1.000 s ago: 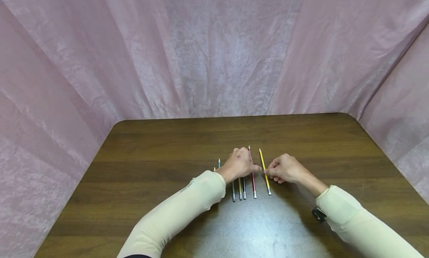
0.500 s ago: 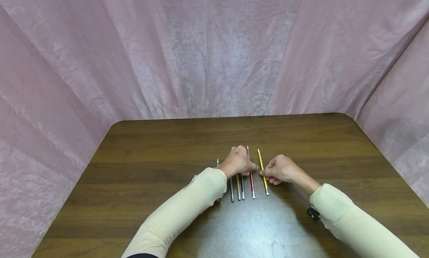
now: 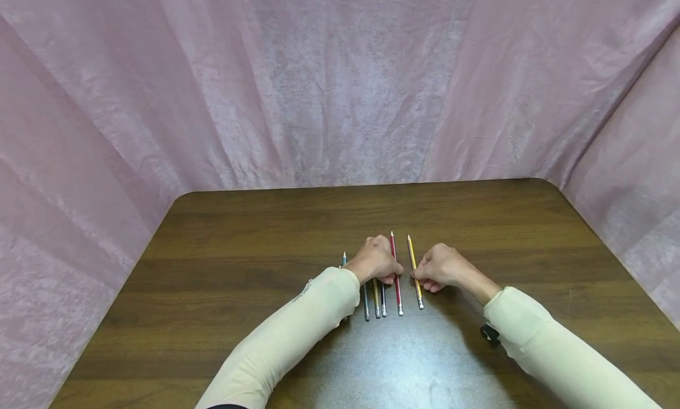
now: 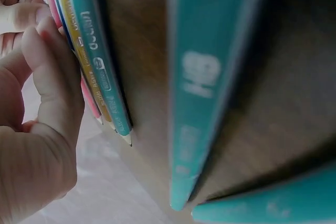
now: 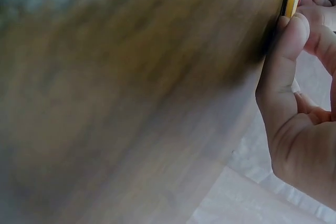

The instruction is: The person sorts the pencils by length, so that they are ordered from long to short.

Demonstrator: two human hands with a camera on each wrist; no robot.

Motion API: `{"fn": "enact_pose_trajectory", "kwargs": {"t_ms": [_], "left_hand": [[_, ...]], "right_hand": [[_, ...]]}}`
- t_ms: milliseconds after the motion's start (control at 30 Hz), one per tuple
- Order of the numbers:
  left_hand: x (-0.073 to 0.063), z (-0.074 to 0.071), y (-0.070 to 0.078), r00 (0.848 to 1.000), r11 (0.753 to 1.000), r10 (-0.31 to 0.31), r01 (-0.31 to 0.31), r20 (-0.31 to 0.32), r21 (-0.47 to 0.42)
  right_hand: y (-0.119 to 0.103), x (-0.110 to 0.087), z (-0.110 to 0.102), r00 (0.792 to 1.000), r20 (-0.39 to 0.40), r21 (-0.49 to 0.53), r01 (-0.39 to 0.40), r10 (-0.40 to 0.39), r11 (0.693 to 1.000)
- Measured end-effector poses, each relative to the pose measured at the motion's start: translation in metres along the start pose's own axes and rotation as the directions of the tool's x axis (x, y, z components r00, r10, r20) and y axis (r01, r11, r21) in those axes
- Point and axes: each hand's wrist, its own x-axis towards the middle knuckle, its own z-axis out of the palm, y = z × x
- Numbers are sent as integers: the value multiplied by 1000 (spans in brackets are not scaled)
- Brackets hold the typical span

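Several pencils lie roughly side by side, pointing away from me. My left hand (image 3: 374,259) reaches over the row, its thumb and fingertips pinching the red pencil (image 3: 398,294). To the right, my right hand (image 3: 445,267) holds the yellow pencil (image 3: 412,252) between thumb and forefinger, and the right wrist view shows the yellow pencil (image 5: 292,6) at those fingertips. A narrow gap separates red from yellow. Under my left hand are a dark blue pencil (image 3: 383,303), a gold pencil (image 3: 376,300) and a teal pencil (image 3: 366,306), their middles hidden.
Left of the row, partly behind my left wrist, a pencil tip (image 3: 344,258) shows. Close to the left wrist camera lie a teal pencil marked HB (image 4: 202,77) and another teal pencil (image 4: 278,198). The wooden table (image 3: 255,226) ends at a pink curtain (image 3: 329,102).
My left thumb has drawn back from the gap onto the red pencil. The right hand has shifted slightly left with the yellow pencil. The head view has also moved a little.
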Motion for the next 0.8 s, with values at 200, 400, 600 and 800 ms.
{"fn": "enact_pose_trajectory", "kwargs": {"t_ms": [200, 400, 600, 800], "left_hand": [[0, 1, -2, 1000, 1000, -1, 1, 4, -14], [-1, 0, -2, 1000, 1000, -15, 15, -4, -6], [-3, -2, -1, 999, 999, -30, 30, -14, 15], [-9, -9, 5, 1000, 1000, 4, -4, -8, 28]], "right_hand": [[-2, 2, 1, 1000, -3, -35, -12, 12, 999], [-4, 5, 3, 1000, -15, -51, -19, 19, 999], [-5, 3, 0, 1000, 10, -14, -25, 25, 1000], [-4, 0, -4, 998, 46, 19, -31, 30, 999]]}}
